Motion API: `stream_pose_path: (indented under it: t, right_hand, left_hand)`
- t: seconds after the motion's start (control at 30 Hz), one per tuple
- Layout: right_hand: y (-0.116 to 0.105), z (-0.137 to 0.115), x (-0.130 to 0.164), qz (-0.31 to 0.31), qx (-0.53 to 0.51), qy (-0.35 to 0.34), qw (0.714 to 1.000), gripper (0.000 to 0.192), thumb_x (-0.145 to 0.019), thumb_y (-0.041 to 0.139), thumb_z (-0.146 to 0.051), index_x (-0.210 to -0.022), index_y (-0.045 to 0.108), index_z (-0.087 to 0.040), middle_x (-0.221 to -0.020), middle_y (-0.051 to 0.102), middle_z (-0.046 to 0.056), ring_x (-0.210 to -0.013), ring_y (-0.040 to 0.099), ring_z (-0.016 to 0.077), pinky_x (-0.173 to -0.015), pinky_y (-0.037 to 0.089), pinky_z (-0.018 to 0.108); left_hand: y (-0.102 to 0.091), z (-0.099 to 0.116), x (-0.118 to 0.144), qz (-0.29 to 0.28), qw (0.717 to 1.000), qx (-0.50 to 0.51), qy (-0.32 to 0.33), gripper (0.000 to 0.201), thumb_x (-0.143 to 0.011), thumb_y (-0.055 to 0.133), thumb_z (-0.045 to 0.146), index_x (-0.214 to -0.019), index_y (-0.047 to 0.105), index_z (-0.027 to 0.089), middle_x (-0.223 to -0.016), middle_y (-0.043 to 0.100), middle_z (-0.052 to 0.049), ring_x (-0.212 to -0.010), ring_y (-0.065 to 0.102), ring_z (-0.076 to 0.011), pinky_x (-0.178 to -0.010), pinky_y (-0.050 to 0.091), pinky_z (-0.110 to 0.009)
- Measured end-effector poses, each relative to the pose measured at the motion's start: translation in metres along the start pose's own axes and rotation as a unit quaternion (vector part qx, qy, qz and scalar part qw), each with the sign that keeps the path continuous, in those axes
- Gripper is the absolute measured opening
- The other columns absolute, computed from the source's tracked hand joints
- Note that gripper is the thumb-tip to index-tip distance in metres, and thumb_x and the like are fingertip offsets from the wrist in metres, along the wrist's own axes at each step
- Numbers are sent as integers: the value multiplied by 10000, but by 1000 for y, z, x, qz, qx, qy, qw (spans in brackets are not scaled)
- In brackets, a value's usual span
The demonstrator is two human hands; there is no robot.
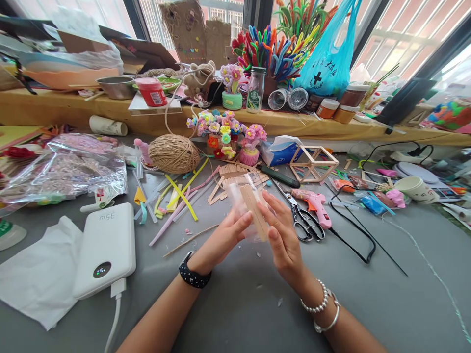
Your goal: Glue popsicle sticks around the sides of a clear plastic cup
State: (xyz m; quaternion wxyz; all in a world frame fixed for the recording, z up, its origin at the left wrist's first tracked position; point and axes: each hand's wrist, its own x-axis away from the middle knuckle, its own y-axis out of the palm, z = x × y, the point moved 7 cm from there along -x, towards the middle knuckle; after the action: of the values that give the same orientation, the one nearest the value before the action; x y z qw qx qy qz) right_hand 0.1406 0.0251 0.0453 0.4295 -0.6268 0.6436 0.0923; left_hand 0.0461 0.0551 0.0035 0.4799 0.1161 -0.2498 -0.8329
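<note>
I hold the clear packet of craft sticks (pixel 250 206) above the tabletop (pixel 235 304), left hand (pixel 224 238) and right hand (pixel 281 235) both closed on it, best gripping the edges firmly, away from scissors (pixel 303 220).

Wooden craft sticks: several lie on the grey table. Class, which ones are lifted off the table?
The craft sticks in a clear bag, gripped between the left hand and right hand. The other loose sticks lie flat on the table behind them.
</note>
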Motion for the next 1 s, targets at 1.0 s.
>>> stream_pose_path:
  t: [1.0]
  right_hand:
    - [-5, -4, -4, -36, -3, 13, 999, 414, -907, 297, -343, -1314, 371, -312, -1392, 357, 1, -1289, 292, 236, -1050, 259, 504]
  left_hand:
    - [4, 5, 1, -5, 1000, 8, -24, 492, -804, 525, 414, -1264, 454, 254, -1203, 577, -66, -1140, 487, -330, -896, 428, -430]
